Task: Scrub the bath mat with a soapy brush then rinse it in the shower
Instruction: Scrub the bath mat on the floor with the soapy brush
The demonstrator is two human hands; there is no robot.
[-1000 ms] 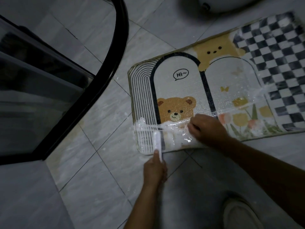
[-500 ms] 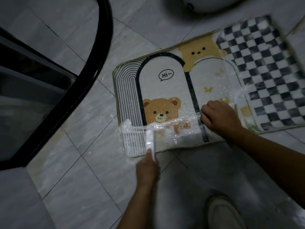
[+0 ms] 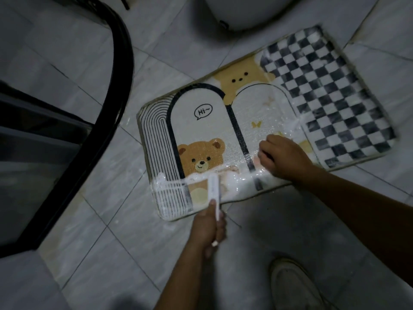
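A: Progress?
B: Mid-scrub, I'd say. The left hand (image 3: 211, 227) is clenched round the white plastic brush (image 3: 213, 189), its head in foam on the near edge of the bear-print fabric bath mat (image 3: 201, 130), flat on grey floor tiles (image 3: 93, 220).
A: Other hand?
B: The right hand (image 3: 283, 157) is curled on the mat's near middle; can't tell if it grasps anything. Far part looks barely soaped, rinse not yet done.

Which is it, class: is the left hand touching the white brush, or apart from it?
Touching. The head view shows the left hand gripping the white brush by its handle, with the fingers wrapped round it.
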